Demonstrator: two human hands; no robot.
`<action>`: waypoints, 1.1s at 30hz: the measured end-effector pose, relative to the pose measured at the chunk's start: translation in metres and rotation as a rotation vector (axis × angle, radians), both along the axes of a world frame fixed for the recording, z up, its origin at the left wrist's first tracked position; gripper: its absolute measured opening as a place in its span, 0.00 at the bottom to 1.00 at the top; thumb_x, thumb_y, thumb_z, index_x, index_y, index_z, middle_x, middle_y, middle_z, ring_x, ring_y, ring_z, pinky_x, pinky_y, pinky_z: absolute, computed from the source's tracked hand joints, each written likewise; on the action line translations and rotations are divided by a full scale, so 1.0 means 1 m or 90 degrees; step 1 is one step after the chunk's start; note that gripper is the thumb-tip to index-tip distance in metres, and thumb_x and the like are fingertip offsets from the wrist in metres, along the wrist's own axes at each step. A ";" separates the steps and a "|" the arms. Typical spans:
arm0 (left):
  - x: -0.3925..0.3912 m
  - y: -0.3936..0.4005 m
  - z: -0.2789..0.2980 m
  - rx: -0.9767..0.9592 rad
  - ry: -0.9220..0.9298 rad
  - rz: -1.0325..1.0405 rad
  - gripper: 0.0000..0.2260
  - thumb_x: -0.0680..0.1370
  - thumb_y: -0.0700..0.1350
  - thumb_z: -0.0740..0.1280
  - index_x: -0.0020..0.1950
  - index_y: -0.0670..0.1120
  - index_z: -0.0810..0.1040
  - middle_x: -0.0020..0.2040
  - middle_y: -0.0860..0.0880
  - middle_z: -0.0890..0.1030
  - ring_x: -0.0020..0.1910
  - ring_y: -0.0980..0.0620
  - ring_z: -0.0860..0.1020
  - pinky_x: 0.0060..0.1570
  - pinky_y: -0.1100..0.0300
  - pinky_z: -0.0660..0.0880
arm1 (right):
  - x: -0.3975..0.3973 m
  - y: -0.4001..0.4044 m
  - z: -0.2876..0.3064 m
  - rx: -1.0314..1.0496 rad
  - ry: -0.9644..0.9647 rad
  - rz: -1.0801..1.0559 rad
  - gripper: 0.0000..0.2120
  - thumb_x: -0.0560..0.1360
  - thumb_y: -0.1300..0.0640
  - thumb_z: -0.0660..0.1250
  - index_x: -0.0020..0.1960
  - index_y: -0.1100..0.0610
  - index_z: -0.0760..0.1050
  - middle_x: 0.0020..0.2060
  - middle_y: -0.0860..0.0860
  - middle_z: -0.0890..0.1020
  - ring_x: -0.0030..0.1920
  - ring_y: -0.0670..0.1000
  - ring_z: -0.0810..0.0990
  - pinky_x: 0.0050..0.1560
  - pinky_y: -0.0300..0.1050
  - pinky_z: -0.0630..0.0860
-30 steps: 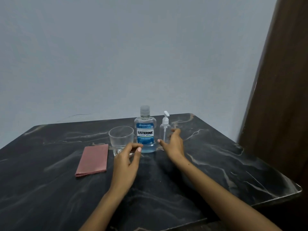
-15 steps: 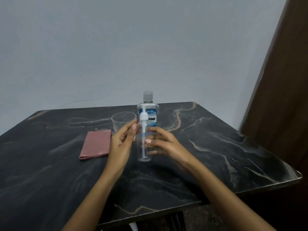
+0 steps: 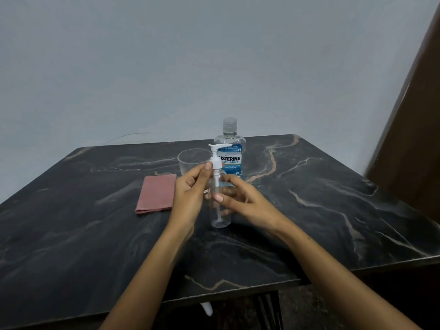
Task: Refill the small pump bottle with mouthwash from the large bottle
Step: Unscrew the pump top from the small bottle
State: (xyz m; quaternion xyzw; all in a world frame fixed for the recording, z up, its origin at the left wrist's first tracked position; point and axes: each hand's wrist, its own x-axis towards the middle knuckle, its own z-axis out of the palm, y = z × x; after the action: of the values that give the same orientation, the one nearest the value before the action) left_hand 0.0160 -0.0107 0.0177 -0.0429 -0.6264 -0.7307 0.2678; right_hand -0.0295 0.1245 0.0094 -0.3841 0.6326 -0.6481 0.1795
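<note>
The small clear pump bottle (image 3: 220, 216) stands upright and empty on the dark marble table (image 3: 309, 210), near the middle. My right hand (image 3: 240, 201) wraps its body from the right. My left hand (image 3: 190, 189) pinches the white pump head (image 3: 216, 160) at the collar, fingertips on it. The pump looks lifted a little above the neck, its tube still inside. Behind stands the large mouthwash bottle (image 3: 232, 148), capped, with blue liquid and a blue label.
An empty clear glass (image 3: 190, 159) stands left of the large bottle. A folded pink cloth (image 3: 157, 194) lies to the left of my hands. A brown door or panel (image 3: 416, 139) rises at the right. The table's front edge (image 3: 238, 291) is near me.
One second ago the pump bottle stood by the large bottle. My right hand brought it forward to the table's middle. My left hand has closed on the pump head, which now sits higher.
</note>
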 end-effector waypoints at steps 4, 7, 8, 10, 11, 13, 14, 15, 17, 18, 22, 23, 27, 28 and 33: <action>0.000 -0.005 0.005 -0.011 -0.020 -0.057 0.11 0.77 0.50 0.63 0.52 0.51 0.83 0.53 0.48 0.84 0.54 0.48 0.81 0.45 0.61 0.78 | 0.002 0.004 0.000 0.011 -0.026 0.048 0.19 0.78 0.61 0.63 0.67 0.57 0.67 0.55 0.56 0.82 0.56 0.52 0.82 0.49 0.44 0.79; 0.002 -0.007 0.010 -0.008 -0.013 -0.080 0.08 0.76 0.47 0.65 0.50 0.50 0.84 0.49 0.48 0.85 0.49 0.52 0.83 0.44 0.65 0.78 | 0.002 0.007 0.001 0.013 -0.046 0.058 0.18 0.78 0.61 0.63 0.67 0.56 0.68 0.55 0.58 0.82 0.55 0.55 0.82 0.52 0.49 0.79; 0.002 -0.007 0.011 -0.003 -0.012 -0.073 0.08 0.75 0.46 0.66 0.50 0.48 0.84 0.47 0.48 0.86 0.46 0.53 0.83 0.43 0.65 0.78 | 0.002 0.008 0.001 0.017 -0.044 0.061 0.18 0.78 0.60 0.63 0.67 0.55 0.69 0.55 0.59 0.82 0.55 0.56 0.82 0.52 0.49 0.79; 0.002 -0.006 0.013 -0.001 -0.009 -0.052 0.07 0.75 0.43 0.67 0.50 0.46 0.83 0.44 0.49 0.86 0.44 0.54 0.84 0.41 0.66 0.78 | 0.002 0.009 0.001 0.017 -0.043 0.066 0.18 0.78 0.59 0.63 0.67 0.55 0.69 0.55 0.59 0.82 0.55 0.57 0.82 0.53 0.50 0.80; 0.002 -0.006 0.014 -0.003 -0.006 -0.042 0.06 0.75 0.43 0.68 0.50 0.45 0.83 0.43 0.49 0.86 0.43 0.55 0.84 0.41 0.67 0.77 | 0.002 0.009 0.002 0.015 -0.044 0.069 0.18 0.78 0.59 0.63 0.67 0.55 0.69 0.55 0.59 0.82 0.55 0.57 0.82 0.53 0.50 0.80; 0.002 -0.006 0.016 0.001 -0.004 -0.025 0.05 0.73 0.41 0.70 0.48 0.45 0.82 0.41 0.49 0.86 0.43 0.55 0.84 0.40 0.68 0.77 | 0.001 0.008 0.001 0.010 -0.043 0.066 0.19 0.78 0.60 0.64 0.68 0.55 0.69 0.54 0.58 0.83 0.56 0.56 0.82 0.53 0.49 0.80; 0.002 -0.006 0.016 0.006 -0.004 -0.012 0.05 0.72 0.40 0.72 0.47 0.45 0.82 0.41 0.49 0.86 0.42 0.54 0.84 0.39 0.68 0.77 | 0.001 0.008 0.000 0.010 -0.038 0.058 0.19 0.77 0.60 0.64 0.67 0.55 0.69 0.54 0.57 0.83 0.56 0.55 0.82 0.52 0.48 0.80; 0.002 -0.006 0.017 0.011 -0.003 0.004 0.06 0.70 0.39 0.73 0.46 0.44 0.82 0.40 0.48 0.86 0.42 0.54 0.84 0.39 0.68 0.77 | 0.000 0.007 -0.001 0.012 -0.030 0.049 0.19 0.77 0.61 0.65 0.67 0.55 0.69 0.54 0.56 0.83 0.56 0.54 0.82 0.52 0.48 0.79; 0.003 -0.005 0.018 0.019 -0.007 0.027 0.09 0.67 0.39 0.75 0.46 0.43 0.82 0.41 0.47 0.86 0.43 0.52 0.84 0.40 0.67 0.78 | 0.000 0.007 -0.001 0.014 -0.018 0.036 0.19 0.76 0.60 0.66 0.65 0.52 0.69 0.54 0.55 0.83 0.56 0.53 0.82 0.51 0.45 0.79; 0.004 -0.005 0.019 0.021 -0.010 0.029 0.10 0.67 0.39 0.76 0.47 0.43 0.82 0.41 0.47 0.86 0.43 0.52 0.84 0.40 0.67 0.78 | 0.000 0.007 -0.001 0.014 -0.014 0.033 0.18 0.75 0.60 0.67 0.64 0.51 0.70 0.54 0.54 0.83 0.55 0.53 0.82 0.50 0.43 0.79; 0.008 -0.005 0.022 0.010 -0.013 -0.004 0.17 0.68 0.39 0.75 0.56 0.43 0.80 0.44 0.51 0.86 0.47 0.55 0.84 0.41 0.71 0.76 | -0.002 0.007 0.001 0.013 -0.007 -0.005 0.22 0.74 0.56 0.68 0.67 0.53 0.68 0.53 0.54 0.84 0.54 0.53 0.83 0.47 0.41 0.79; 0.009 -0.005 0.023 0.003 -0.009 0.008 0.17 0.68 0.39 0.75 0.57 0.42 0.80 0.44 0.52 0.86 0.47 0.55 0.84 0.42 0.71 0.76 | -0.002 0.007 0.001 0.009 -0.006 -0.016 0.23 0.74 0.55 0.68 0.67 0.54 0.68 0.53 0.55 0.84 0.54 0.53 0.83 0.47 0.41 0.79; 0.011 -0.006 0.025 -0.017 0.002 0.084 0.13 0.68 0.39 0.75 0.52 0.44 0.82 0.44 0.49 0.86 0.47 0.54 0.84 0.46 0.66 0.78 | -0.004 0.008 0.000 0.000 -0.007 -0.038 0.24 0.73 0.56 0.68 0.68 0.55 0.67 0.54 0.56 0.83 0.54 0.53 0.83 0.48 0.42 0.80; 0.010 -0.006 0.026 -0.023 -0.003 0.085 0.13 0.69 0.39 0.75 0.52 0.44 0.82 0.45 0.49 0.86 0.47 0.55 0.83 0.46 0.66 0.78 | -0.004 0.008 0.000 0.001 -0.007 -0.037 0.24 0.73 0.56 0.68 0.68 0.56 0.67 0.54 0.55 0.83 0.54 0.53 0.83 0.48 0.42 0.80; 0.008 0.001 0.030 -0.042 -0.031 -0.030 0.13 0.73 0.39 0.71 0.57 0.46 0.79 0.46 0.53 0.85 0.50 0.57 0.83 0.44 0.70 0.77 | -0.003 0.009 0.000 0.017 0.016 -0.025 0.23 0.74 0.56 0.69 0.67 0.53 0.68 0.56 0.54 0.82 0.57 0.52 0.81 0.56 0.47 0.78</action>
State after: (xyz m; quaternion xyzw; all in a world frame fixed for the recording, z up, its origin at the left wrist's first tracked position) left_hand 0.0238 -0.0098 0.0479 -0.0485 -0.6554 -0.7167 0.2335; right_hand -0.0325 0.1337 0.0091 -0.3771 0.6506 -0.6384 0.1641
